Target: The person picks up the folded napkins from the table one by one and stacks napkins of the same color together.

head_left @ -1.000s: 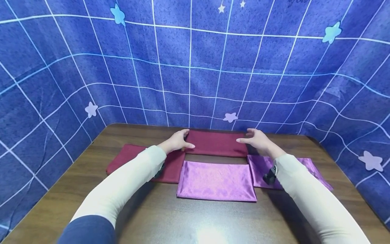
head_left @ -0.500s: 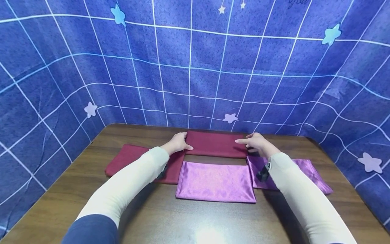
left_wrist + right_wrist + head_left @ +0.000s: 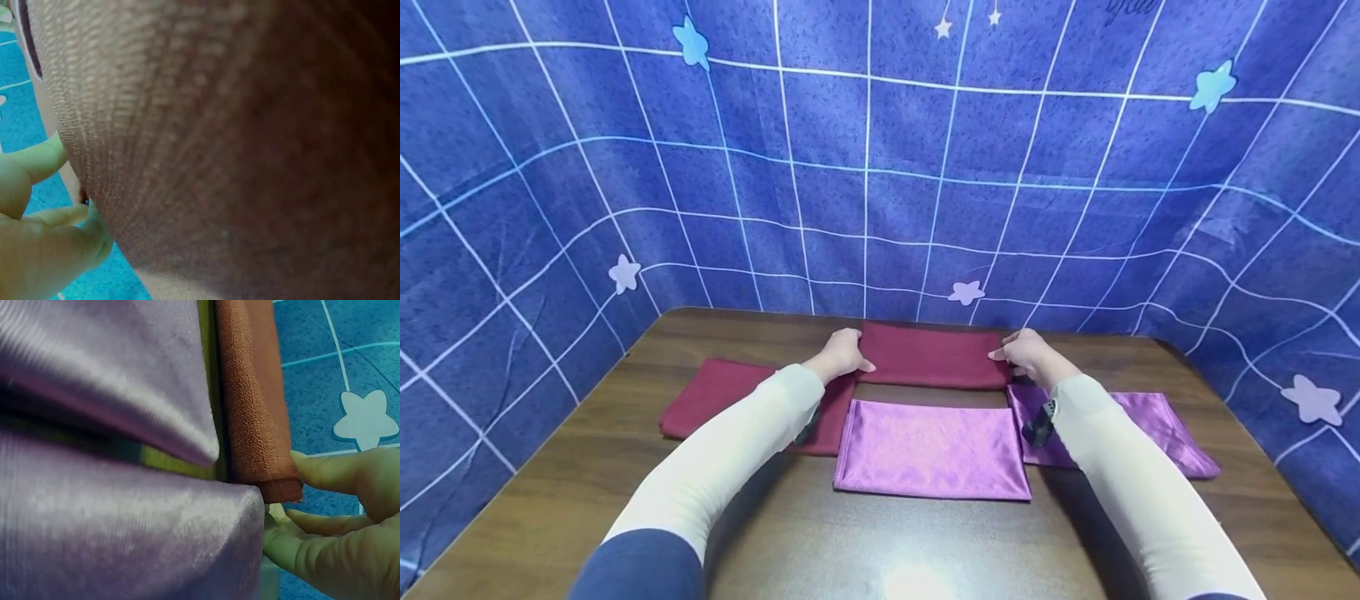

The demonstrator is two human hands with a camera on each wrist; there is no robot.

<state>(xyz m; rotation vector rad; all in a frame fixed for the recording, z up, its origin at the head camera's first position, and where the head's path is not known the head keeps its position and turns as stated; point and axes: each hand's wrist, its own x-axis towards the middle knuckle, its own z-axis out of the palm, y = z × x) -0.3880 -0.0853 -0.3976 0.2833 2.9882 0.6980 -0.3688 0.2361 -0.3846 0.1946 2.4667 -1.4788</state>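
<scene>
A folded maroon cloth (image 3: 932, 357) lies flat near the table's back edge, between the two hands. At its left end my left hand (image 3: 841, 353) pinches the edge, thumb on top. My right hand (image 3: 1028, 350) pinches the right end; in the right wrist view the thumb (image 3: 325, 472) presses on the cloth's corner (image 3: 265, 465) and the other fingers go under it. Much of the left wrist view is filled by blurred cloth (image 3: 206, 125), with the left hand (image 3: 44, 231) at its border.
Another folded maroon cloth (image 3: 722, 396) lies under the left forearm. A shiny purple cloth (image 3: 932, 450) is in front of the pinched one, and a second purple cloth (image 3: 1157, 425) sits under the right forearm. A blue gridded curtain (image 3: 880, 167) hangs behind the wooden table (image 3: 805, 533).
Both hands have closed in on the ends of the far maroon cloth. The right fingers have gone from spread to pinching its edge. The cloths have hardly shifted.
</scene>
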